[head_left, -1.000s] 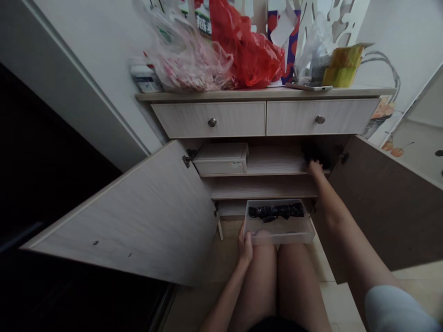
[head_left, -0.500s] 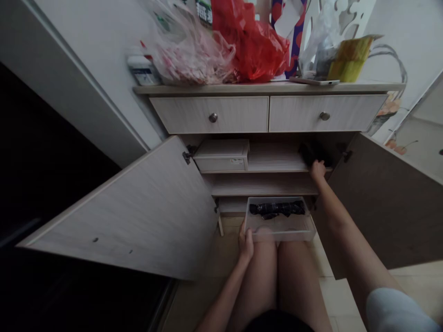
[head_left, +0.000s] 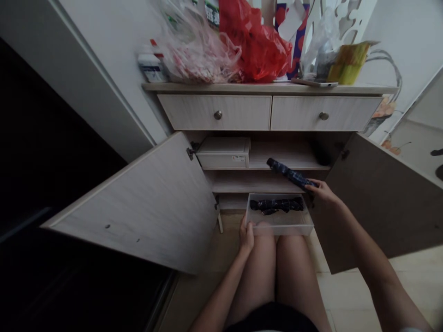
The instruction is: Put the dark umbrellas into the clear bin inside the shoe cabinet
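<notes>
My left hand (head_left: 246, 234) grips the left side of a clear plastic box (head_left: 277, 229) that rests on my knees. Inside the box, along its far side, lies a dark plaid folded umbrella (head_left: 277, 204). My right hand (head_left: 321, 190) is closed around one end of a blue patterned folded umbrella (head_left: 290, 173). That umbrella is tilted, its far end pointing up and left, in front of the cabinet shelves and above the box. Another dark object (head_left: 320, 153), too dim to name, lies at the right end of the upper shelf (head_left: 280, 154).
Two cabinet doors stand swung out, the left door (head_left: 138, 203) and the right door (head_left: 384, 198). A white box (head_left: 223, 152) sits on the upper shelf at left. Above are two drawers with knobs. The cabinet top holds a red plastic bag (head_left: 256, 50), a bottle (head_left: 151, 67) and a yellow package (head_left: 348, 62).
My right hand has come out of the upper shelf's right end, bringing the blue umbrella down and toward the box. My left hand still holds the box.
</notes>
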Demonstrator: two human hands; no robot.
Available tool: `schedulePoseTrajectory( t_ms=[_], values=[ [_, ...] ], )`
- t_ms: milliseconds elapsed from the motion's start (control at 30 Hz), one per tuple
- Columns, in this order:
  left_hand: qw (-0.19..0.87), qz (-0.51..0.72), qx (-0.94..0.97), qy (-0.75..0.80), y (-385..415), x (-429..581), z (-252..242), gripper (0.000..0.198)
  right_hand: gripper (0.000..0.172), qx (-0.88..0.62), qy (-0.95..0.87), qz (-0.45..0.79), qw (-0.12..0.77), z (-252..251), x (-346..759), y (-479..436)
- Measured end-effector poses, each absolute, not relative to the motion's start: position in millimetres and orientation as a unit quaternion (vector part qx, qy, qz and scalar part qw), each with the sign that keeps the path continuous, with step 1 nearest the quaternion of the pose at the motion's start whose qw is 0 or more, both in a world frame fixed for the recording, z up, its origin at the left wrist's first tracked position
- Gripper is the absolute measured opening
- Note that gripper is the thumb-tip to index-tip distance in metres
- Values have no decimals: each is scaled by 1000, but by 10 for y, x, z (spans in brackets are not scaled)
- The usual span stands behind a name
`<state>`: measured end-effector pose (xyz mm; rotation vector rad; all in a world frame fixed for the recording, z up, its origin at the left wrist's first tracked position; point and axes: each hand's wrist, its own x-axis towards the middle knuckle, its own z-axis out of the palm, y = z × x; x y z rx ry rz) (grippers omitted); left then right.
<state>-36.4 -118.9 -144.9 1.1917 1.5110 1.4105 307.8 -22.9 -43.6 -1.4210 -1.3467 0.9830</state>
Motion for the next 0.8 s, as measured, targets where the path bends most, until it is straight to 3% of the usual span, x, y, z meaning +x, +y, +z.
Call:
schedulePoseTrajectory(
  t_ms=[133,233,433,800],
  values=[
    [359,570,452,585,-1179,-369,-1485,51,65,-494,-662,426,370,-452,3008,-598],
    [356,574,448,585,-1178,-367,-1498,51,60,-466,-726,409,297,-421,2926,-742],
    [356,578,446,584,-1178,-360,-1513,50,40,-458,-799,315,229,-474,2784,-822],
    [361,580,461,567,-1188,-385,-1526,50,44,-513,-848,121,54,-611,2547,-792]
  ],
)
